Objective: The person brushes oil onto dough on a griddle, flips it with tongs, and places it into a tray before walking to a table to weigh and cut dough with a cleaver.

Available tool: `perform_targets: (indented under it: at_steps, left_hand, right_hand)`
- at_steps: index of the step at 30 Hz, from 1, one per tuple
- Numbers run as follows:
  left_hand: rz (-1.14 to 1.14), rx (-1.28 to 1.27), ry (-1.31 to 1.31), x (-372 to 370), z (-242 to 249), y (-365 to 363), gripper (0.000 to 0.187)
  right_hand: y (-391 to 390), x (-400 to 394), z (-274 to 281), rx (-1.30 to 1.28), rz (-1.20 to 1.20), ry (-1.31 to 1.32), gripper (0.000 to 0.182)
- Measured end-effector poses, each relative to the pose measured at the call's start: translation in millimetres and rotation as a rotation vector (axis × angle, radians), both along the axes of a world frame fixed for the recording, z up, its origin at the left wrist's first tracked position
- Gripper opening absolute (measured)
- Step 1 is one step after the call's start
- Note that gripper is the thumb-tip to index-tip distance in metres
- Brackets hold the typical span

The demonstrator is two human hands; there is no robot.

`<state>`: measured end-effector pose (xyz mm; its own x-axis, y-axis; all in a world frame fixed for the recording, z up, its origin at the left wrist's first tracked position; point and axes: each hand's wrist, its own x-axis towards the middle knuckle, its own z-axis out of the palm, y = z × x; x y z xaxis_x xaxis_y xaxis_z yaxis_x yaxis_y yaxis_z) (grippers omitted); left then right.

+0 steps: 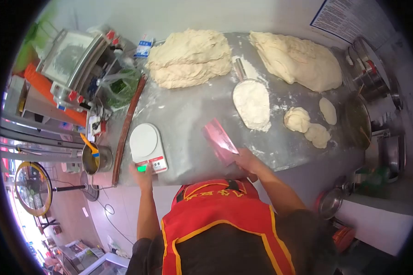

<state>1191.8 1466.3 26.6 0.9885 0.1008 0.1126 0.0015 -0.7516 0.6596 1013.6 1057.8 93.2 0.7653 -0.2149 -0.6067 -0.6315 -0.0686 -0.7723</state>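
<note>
My left hand point(142, 176) is at the front edge of a white kitchen scale point(144, 142), its fingers at the green display and buttons. Nothing lies on the scale's round plate. In my right hand point(247, 160) is a pink-tinted, shiny cleaver-like blade point(220, 140), held over the front of the metal table point(183, 119). Beyond them rest two large masses of dough, one at the back centre point(190, 57) and one at the back right point(298, 59). A metal scoop heaped with flour point(252, 103) lies between them. Small dough pieces point(297, 120) sit at the right.
A long wooden rod point(129, 128) lies left of the scale. Farther left are a pot with an orange-handled brush point(96, 159), a bag of greens point(120, 87) and a machine point(71, 59). Metal pots point(371, 68) stand at the right, a fan point(33, 189) at the lower left.
</note>
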Motion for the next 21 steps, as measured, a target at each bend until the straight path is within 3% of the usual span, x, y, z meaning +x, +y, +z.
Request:
perform_targets:
  at_steps: [1,4,6,8,10,16,21]
  left_hand:
    - [0.014,0.024,-0.017,-3,4,-3,0.076]
    - [-0.017,0.056,-0.068,-15,21,-17,0.073]
    - [-0.058,0.076,-0.034,-27,57,-47,0.071]
    - [-0.102,0.1,0.011,-41,87,-82,0.069]
    - [-0.189,-0.068,0.053,-44,88,-102,0.068]
    - [-0.442,0.043,0.013,-39,95,-160,0.064]
    - [-0.584,0.149,-0.008,-12,74,-186,0.061]
  right_hand:
    - [-6,0,-7,-0.037,0.033,-0.025,0.026]
    - [-33,-14,-26,-0.661,0.235,-0.3,0.025]
    - [-67,-9,10,-0.961,0.288,-0.11,0.025]
    - [-94,4,32,-0.866,-0.372,-0.27,0.025]
    - [-134,24,8,-0.956,-0.518,-0.508,0.027]
    - [-186,73,-69,-0.548,-0.592,-0.318,0.027]
    - [-178,75,-67,-0.549,-0.685,-0.362,0.026]
